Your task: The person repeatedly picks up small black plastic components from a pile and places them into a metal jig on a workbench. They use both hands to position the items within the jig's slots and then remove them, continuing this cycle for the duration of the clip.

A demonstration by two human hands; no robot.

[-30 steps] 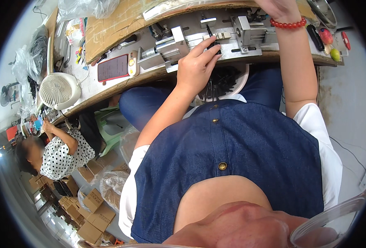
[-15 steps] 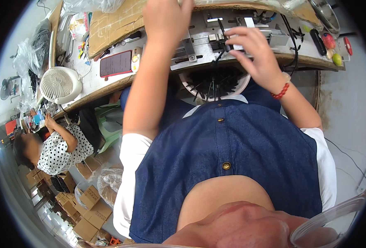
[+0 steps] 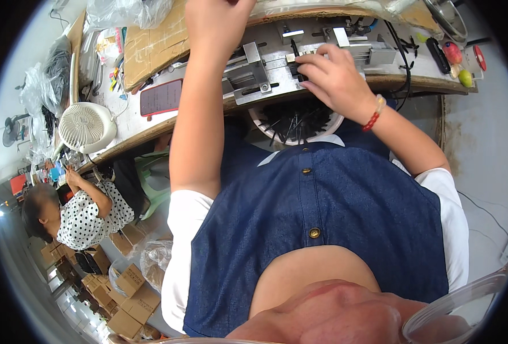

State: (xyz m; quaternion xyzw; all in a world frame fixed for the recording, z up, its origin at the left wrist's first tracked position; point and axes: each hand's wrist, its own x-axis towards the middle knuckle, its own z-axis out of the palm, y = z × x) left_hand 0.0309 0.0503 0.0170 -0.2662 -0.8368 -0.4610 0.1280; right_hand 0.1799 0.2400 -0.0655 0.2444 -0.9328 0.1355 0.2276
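My right hand (image 3: 337, 77), with a red beaded bracelet at its wrist, is at the metal fixture (image 3: 257, 69) on the bench. Its fingers and thumb are closed on a thin black piece (image 3: 294, 48), whose far end sticks up past the fingertips at a small block. My left hand (image 3: 216, 26) reaches to the far side over the cardboard's edge. The upper border cuts off its fingers, so what they hold is hidden. Below the bench edge, a pale round basin (image 3: 261, 127) holds many thin black pieces (image 3: 295, 123).
A red-edged phone (image 3: 160, 98), a white fan (image 3: 86, 127) and a cardboard sheet (image 3: 153, 49) are to the left. Black cables (image 3: 404, 69), a black handle-shaped item (image 3: 438, 54) and fruit (image 3: 465, 78) sit at right. A person in a dotted top (image 3: 90, 212) works farther left.
My right hand has moved slightly left and lowered the black piece to the fixture, its fingers drawing in. My left hand has shifted a little left and farther out of view.
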